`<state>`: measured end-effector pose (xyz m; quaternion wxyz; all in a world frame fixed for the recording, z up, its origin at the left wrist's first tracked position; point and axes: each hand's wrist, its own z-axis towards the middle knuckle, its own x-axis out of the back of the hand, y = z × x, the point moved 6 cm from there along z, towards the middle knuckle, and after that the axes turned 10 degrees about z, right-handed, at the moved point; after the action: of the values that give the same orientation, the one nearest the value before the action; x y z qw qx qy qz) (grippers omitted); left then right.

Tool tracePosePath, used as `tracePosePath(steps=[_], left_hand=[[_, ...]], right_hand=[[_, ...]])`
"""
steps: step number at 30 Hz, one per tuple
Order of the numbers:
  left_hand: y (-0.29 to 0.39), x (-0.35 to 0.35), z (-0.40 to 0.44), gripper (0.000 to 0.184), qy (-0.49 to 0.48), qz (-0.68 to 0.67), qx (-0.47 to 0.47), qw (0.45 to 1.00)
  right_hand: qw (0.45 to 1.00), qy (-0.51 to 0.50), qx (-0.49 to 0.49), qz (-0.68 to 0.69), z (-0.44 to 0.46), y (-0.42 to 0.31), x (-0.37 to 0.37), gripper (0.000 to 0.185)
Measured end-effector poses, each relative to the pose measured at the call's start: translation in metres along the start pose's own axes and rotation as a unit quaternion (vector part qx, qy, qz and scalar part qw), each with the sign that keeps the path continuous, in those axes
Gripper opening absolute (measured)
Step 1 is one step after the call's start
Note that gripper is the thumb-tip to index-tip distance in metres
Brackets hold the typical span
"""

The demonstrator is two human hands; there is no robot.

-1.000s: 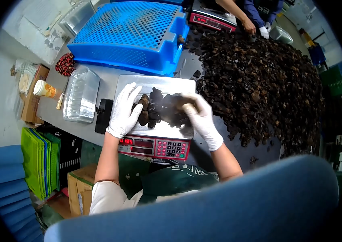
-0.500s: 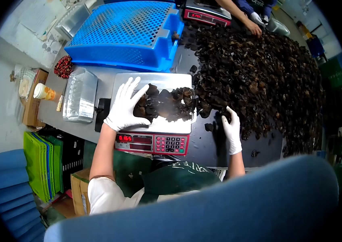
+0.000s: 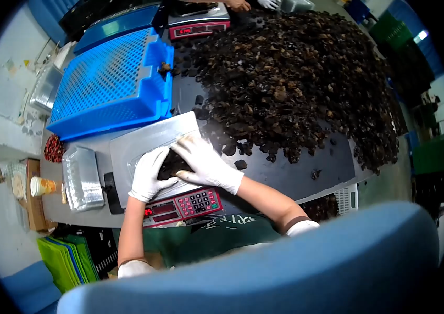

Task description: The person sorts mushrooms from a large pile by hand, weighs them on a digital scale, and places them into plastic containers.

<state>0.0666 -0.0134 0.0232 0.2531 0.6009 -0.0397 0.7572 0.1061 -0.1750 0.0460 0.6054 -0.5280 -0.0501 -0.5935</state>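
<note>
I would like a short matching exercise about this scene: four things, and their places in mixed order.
Things
1. Large blue perforated plastic crate
2. White cup with orange pattern
3. Near silver-topped scale with red keypad panel
4. Large heap of dark brown pieces

Places
A. Next to the brown cardboard box
B. Spread widely on the right
C. In the upper left of the picture
D. Beneath the white-gloved left hand and right hand

Pairs: 1-C; 2-A; 3-D; 4-B

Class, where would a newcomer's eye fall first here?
A heap of dark brown, crinkled pieces fills the upper right. A bright blue plastic lattice crate stands left of it. Lower, the white-gloved left hand and right hand cup dark pieces over a silver-and-red scale.
</note>
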Motion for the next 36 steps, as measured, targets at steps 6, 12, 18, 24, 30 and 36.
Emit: tracePosePath(steps=[6, 12, 18, 24, 30, 36], left_hand=[[0.006, 0.005, 0.004, 0.088, -0.004, 0.027, 0.007, 1.0], [-0.002, 0.032, -0.016, 0.101, -0.009, 0.034, 0.036, 0.999], [-0.023, 0.066, -0.073, 0.077, 0.127, -0.018, 0.235, 0.963], [-0.017, 0.039, -0.112, 0.059, 0.051, -0.093, 0.43, 0.897], [-0.021, 0.022, -0.122, 0.054, 0.037, -0.15, 0.443, 0.883], [-0.034, -0.002, -0.128, 0.042, 0.077, -0.313, 0.44, 0.838]], right_hand=[[0.999, -0.028, -0.037, 0.011, 0.002, 0.015, -0.011, 0.064], [0.976, 0.021, -0.102, 0.191, 0.014, 0.022, 0.045, 0.059], [0.877, 0.097, -0.297, 0.365, 0.003, 0.103, 0.052, 0.046], [0.866, 0.058, -0.351, 0.352, 0.003, 0.141, 0.005, 0.053], [0.883, 0.078, -0.338, 0.316, -0.017, 0.133, 0.019, 0.047], [0.832, -0.138, -0.394, 0.365, -0.061, 0.066, 0.021, 0.04]])
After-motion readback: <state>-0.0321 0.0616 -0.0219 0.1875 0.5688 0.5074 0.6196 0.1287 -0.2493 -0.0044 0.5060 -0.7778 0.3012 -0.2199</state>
